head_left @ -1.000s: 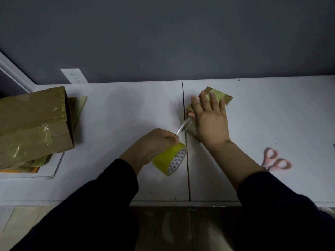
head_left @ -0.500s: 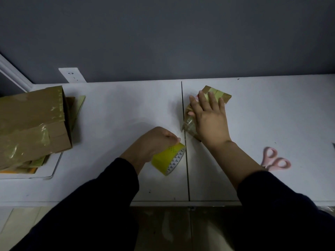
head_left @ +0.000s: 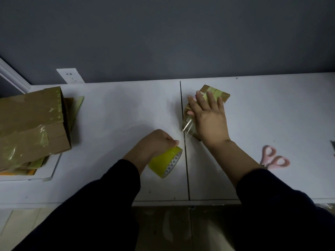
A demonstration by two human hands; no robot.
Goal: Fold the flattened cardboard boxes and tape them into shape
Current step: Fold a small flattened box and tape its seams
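Beside the table seam [head_left: 184, 160]: right hand [head_left: 208, 120] lies flat on small box [head_left: 215, 92]; left hand [head_left: 155, 144] grips tape roll [head_left: 165, 163]. Best practice: keep strip taut, press down firmly.

right hand [head_left: 208, 118] flat on small box [head_left: 215, 92], left hand [head_left: 155, 144] gripping tape roll [head_left: 165, 163]

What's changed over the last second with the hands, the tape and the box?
Very little. The left hand, gripping the tape roll, has drawn slightly back toward the person, and the tape strip still runs from the small box. The right hand stays pressed flat on that box. Nothing was released. The scissors and taped boxes are unmoved.
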